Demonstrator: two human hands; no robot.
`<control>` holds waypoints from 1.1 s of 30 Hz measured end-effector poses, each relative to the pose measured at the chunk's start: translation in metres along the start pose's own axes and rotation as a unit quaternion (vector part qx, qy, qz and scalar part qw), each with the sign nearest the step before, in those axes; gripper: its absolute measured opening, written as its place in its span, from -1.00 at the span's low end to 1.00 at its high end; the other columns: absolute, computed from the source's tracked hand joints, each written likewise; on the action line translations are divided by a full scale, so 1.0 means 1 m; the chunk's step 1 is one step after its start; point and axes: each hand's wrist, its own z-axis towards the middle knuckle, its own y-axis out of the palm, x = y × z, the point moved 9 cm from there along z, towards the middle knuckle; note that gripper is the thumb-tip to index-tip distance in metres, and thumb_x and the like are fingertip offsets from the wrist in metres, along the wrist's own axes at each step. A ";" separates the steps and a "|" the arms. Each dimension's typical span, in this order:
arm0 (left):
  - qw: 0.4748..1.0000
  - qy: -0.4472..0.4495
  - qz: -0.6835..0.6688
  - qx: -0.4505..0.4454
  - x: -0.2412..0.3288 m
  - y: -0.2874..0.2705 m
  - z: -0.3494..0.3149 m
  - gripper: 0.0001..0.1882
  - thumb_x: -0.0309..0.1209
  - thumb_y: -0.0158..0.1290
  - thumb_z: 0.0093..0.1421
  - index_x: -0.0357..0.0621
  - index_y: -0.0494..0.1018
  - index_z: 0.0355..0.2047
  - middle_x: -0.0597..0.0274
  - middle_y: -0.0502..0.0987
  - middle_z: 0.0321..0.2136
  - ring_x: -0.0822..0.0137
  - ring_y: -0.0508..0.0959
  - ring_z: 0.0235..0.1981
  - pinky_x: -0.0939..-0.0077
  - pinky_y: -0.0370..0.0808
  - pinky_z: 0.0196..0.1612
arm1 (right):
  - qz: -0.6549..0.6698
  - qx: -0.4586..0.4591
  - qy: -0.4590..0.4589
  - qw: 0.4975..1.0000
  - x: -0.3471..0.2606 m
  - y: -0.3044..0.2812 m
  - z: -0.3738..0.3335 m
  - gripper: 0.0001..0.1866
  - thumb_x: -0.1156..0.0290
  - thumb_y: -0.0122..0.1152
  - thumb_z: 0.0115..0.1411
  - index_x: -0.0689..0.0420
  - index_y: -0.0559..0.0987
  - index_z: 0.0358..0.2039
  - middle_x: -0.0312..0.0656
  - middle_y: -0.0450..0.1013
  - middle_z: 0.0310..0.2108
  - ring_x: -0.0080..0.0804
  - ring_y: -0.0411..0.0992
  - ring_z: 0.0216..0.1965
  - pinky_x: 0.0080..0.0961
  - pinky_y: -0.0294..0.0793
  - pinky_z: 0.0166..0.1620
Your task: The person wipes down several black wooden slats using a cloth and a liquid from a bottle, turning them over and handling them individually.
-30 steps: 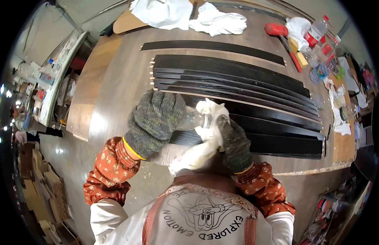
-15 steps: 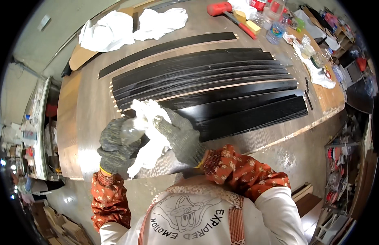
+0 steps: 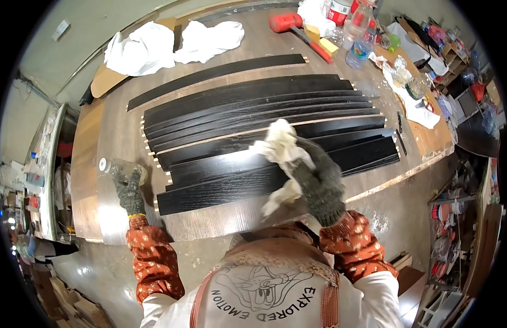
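My left hand (image 3: 130,191), in a grey knitted glove, is closed round a clear plastic bottle (image 3: 115,167) with a white cap. The bottle is tipped on its side at the left of the table, its cap pointing left. In my gloved right hand (image 3: 320,185) is a crumpled white cloth (image 3: 281,143), held over the nearer black boards (image 3: 223,194). One end of the cloth hangs toward the table's front edge. Whether the cloth touches the boards I cannot tell. The boards lie side by side, with small wooden dowels sticking out of their ends.
Beyond the group lies a separate black board (image 3: 220,79). White cloth bundles (image 3: 141,49) sit at the back left. At the back right are a red-headed mallet (image 3: 286,22), yellow sponges (image 3: 327,46) and plastic bottles (image 3: 360,50). A shelf rack (image 3: 450,229) stands on the right.
My hands have moved apart. The left has taken the bottle from beside the cloth to the table's left side. The right has carried the cloth rightward over the boards.
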 end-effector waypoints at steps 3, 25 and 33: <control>0.998 -0.002 0.017 0.068 0.014 -0.017 -0.047 -0.19 -0.19 0.29 0.01 -0.29 0.20 0.18 -0.05 0.37 0.08 0.10 0.39 0.10 0.32 0.31 0.17 | -0.158 0.079 -0.098 0.979 -0.018 -0.045 -0.010 -0.61 0.45 0.19 0.16 0.20 0.46 0.02 -0.06 0.45 -0.03 -0.20 0.40 0.05 -0.35 0.37 0.11; 0.808 0.505 0.261 -0.157 0.220 0.185 -0.246 -0.12 0.29 0.07 -0.05 -0.16 0.34 0.07 0.03 0.44 -0.21 0.04 0.45 -0.19 0.00 0.34 0.03 | -0.648 0.045 -0.050 0.758 0.150 -0.178 0.019 -0.56 0.14 -0.23 0.37 0.06 0.32 0.16 -0.11 0.22 0.19 -0.26 0.11 0.27 -0.26 0.01 0.32; 0.806 0.497 0.281 -0.159 0.216 0.185 -0.245 -0.13 0.27 0.06 -0.05 -0.16 0.31 0.09 0.03 0.42 -0.17 0.03 0.42 -0.16 -0.03 0.32 0.07 | -0.560 -0.029 -0.078 0.824 0.104 -0.039 -0.009 -0.44 -0.01 -0.07 0.26 -0.19 0.26 0.25 -0.13 0.16 0.25 -0.08 0.10 0.27 -0.01 0.05 0.29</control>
